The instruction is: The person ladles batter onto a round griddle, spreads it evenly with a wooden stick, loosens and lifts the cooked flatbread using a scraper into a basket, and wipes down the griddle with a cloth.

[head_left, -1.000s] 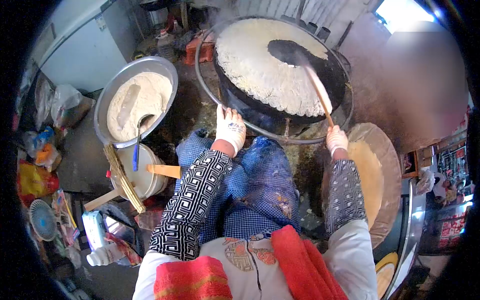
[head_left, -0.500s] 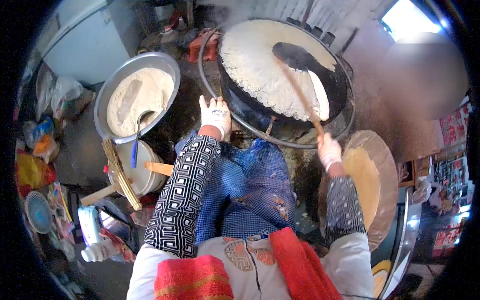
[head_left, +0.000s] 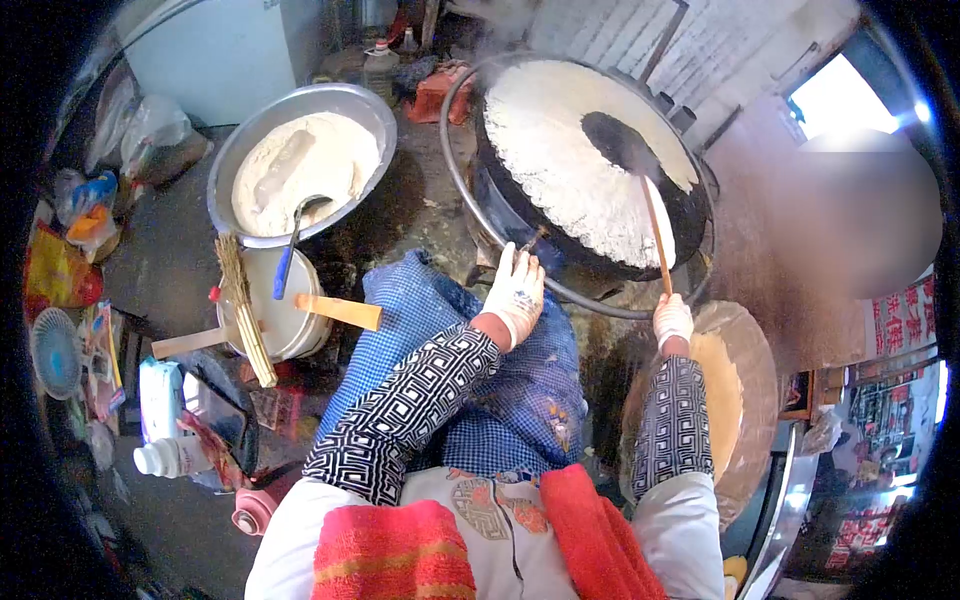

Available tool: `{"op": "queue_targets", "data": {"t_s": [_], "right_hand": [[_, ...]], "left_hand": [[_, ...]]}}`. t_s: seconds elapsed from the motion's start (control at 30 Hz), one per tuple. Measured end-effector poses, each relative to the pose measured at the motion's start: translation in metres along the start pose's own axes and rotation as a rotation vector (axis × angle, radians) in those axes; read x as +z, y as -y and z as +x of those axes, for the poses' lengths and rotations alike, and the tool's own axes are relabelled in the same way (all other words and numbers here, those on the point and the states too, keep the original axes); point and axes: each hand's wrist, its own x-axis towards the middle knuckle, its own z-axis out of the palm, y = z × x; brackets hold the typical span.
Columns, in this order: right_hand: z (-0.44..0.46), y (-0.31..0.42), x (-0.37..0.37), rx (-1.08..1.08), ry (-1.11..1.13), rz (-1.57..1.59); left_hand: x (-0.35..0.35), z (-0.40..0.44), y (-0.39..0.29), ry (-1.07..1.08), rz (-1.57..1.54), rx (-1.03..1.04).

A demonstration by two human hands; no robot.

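Note:
A large round black griddle [head_left: 690,225] carries a layer of pale batter [head_left: 560,150], with a dark bare patch near its middle and along its right side. My gloved right hand [head_left: 673,320] grips the handle of a wooden spreader [head_left: 656,230], whose pale blade lies at the batter's right edge. My gloved left hand [head_left: 518,298] is at the metal ring [head_left: 462,185] round the griddle, fingers apart and holding nothing. Whether it touches the ring is hard to tell.
A metal basin [head_left: 222,190] of dough with a blue-handled ladle [head_left: 284,262] stands left, above a white bucket [head_left: 300,335] bearing a brush [head_left: 243,310] and wooden tools. A round flatbread [head_left: 718,390] lies right. A blurred person [head_left: 850,220] is at the upper right.
The spreader swung across the batter, then back to the right edge. My left hand shifted left, then right along the ring. The whole view has also shifted.

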Motion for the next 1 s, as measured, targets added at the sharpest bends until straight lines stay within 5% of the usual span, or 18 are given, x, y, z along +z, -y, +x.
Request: {"op": "queue_targets", "data": {"t_s": [0.3, 0.47, 0.6, 1.0], "right_hand": [[-0.001, 0.004, 0.001, -0.031, -0.079, 0.031], [-0.019, 0.018, 0.006, -0.241, -0.029, -0.004], [0.009, -0.013, 0.016, -0.034, -0.022, 0.04], [0.0, 0.0, 0.003, -0.106, -0.076, 0.086]], "left_hand": [[-0.003, 0.004, 0.031, 0.007, 0.022, -0.016], [-0.005, 0.008, 0.045, 0.001, -0.023, -0.08], [-0.002, 0.011, 0.059, -0.009, 0.005, -0.102], [-0.014, 0.017, 0.089, 0.076, -0.011, -0.262]]}}
